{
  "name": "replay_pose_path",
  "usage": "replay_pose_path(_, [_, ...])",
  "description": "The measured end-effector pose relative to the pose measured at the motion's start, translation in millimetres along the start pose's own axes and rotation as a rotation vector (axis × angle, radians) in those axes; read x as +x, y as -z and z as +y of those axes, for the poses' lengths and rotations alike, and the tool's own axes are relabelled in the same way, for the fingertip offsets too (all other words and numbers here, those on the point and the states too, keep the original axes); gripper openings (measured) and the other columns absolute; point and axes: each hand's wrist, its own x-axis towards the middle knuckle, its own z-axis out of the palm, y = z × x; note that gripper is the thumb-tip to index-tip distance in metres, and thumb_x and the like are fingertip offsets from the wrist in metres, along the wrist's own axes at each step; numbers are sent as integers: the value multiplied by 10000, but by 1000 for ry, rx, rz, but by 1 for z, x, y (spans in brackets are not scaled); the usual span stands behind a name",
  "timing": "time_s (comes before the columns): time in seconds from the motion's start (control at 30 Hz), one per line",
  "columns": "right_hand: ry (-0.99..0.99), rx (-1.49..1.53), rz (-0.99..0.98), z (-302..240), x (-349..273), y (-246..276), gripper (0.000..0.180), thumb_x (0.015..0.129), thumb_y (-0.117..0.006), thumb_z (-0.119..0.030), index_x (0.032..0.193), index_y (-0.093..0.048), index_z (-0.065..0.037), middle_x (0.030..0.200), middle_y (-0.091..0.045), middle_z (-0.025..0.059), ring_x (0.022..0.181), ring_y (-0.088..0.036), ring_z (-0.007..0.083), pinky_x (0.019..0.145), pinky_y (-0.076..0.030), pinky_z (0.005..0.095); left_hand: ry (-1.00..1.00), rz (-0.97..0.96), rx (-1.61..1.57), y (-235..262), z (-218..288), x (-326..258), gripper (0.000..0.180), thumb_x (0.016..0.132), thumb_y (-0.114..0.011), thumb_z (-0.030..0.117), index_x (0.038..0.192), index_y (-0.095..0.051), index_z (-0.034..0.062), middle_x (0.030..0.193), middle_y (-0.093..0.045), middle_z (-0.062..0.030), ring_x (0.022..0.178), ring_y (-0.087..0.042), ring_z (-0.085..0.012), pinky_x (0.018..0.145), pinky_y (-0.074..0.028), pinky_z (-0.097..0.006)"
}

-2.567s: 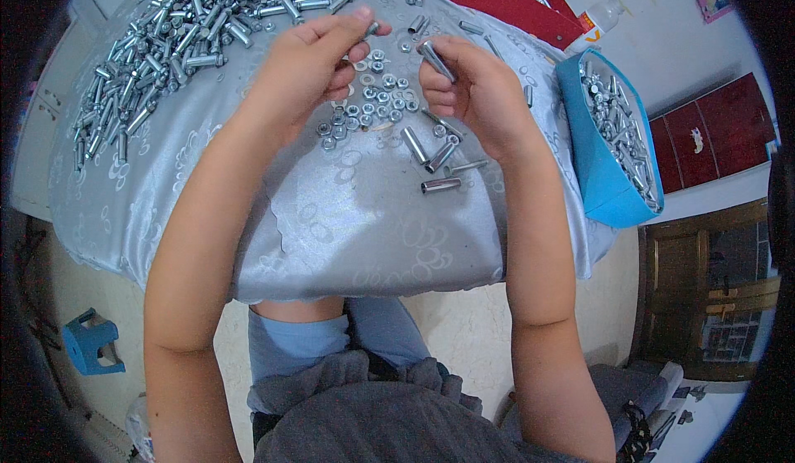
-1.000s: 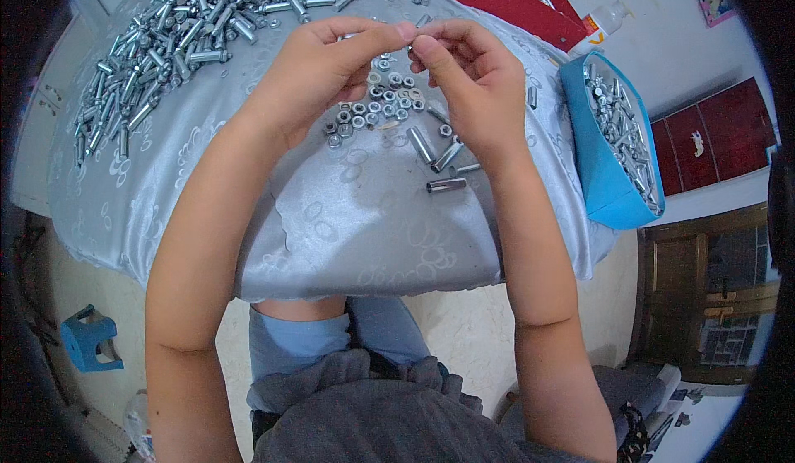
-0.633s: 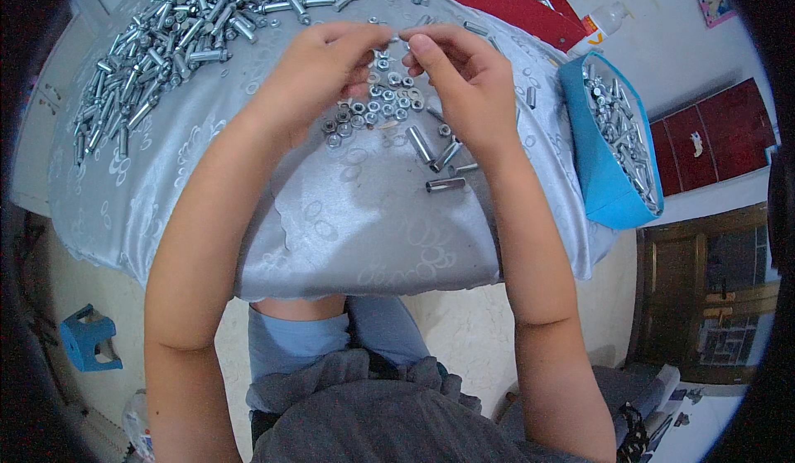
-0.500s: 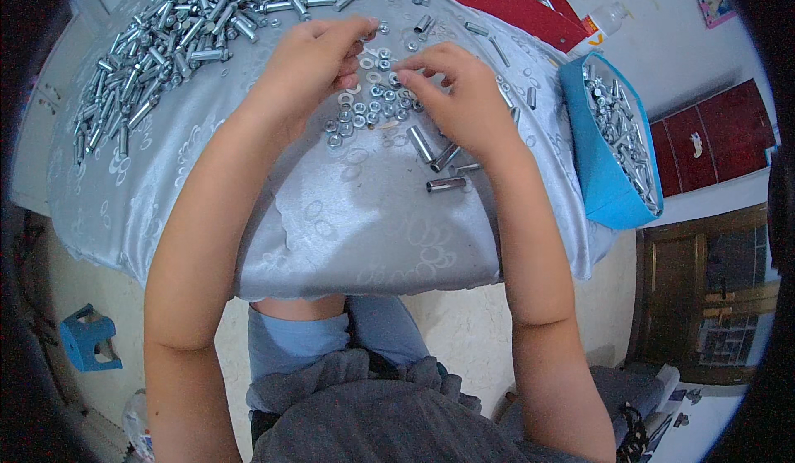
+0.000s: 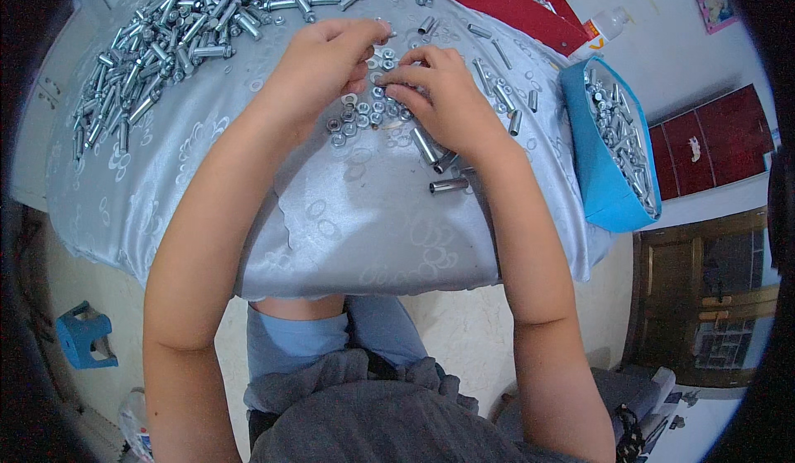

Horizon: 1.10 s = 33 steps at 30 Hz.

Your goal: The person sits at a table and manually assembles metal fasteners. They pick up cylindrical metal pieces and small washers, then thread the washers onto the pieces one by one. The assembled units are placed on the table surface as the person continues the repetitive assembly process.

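Note:
My left hand (image 5: 327, 59) is curled, thumb and forefinger brought together over the grey tablecloth. A bit of shiny metal shows at its fingertips, too small to name. My right hand (image 5: 443, 98) reaches in from the right, fingers bent and a little apart, its fingertips down among washers and nuts. A cluster of hex nuts (image 5: 363, 120) lies just below the fingertips. A pale flat washer (image 5: 349, 98) sits beside the left hand. Partly under my right hand is a metal sleeve (image 5: 424, 145); another sleeve (image 5: 448, 185) lies nearer me.
A large heap of metal anchor bolts (image 5: 195, 28) covers the far left. On the right, a blue fabric bin (image 5: 586, 177) and a red box (image 5: 505, 3) hold more metal parts. A white bottle (image 5: 609, 22) stands behind. Loose bolts and sleeves (image 5: 532, 100) lie near the bin.
My right hand has moved left and slightly nearer me, closer to the left hand, over the washers and nuts. The left hand has shifted slightly right, still pinched.

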Motion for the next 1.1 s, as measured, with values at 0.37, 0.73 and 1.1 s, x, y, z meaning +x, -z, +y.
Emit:
replay_pose_path(0.37, [-340, 973, 311, -9, 10, 20, 147, 773, -612, -114, 857, -583, 3, 739, -598, 37, 661, -563, 85, 579, -444, 199, -26, -48, -61, 0, -4, 2, 200, 799, -552, 246, 710, -530, 68, 581, -396, 51, 510, -361, -44, 472, -316, -187])
replay_pose_path(0.73, [-434, 1214, 254, -17, 11, 17, 187, 767, -622, -96, 910, -561, 8, 754, -602, 47, 669, -561, 90, 583, -443, 193, 66, -180, -269, -2, -1, -1, 151, 793, -552, 211, 741, -525, 73, 592, -405, 41, 514, -378, -47, 480, -351, -179])
replay_pose_path(1.1, [-278, 789, 480, -21, 8, 8, 115, 725, -651, -113, 799, -650, -25, 736, -618, 38, 659, -557, 92, 605, -434, 215, 176, -179, -454, 1, 2, -2, 147, 789, -553, 186, 782, -525, 42, 606, -399, 24, 510, -363, -63, 458, -327, -196])
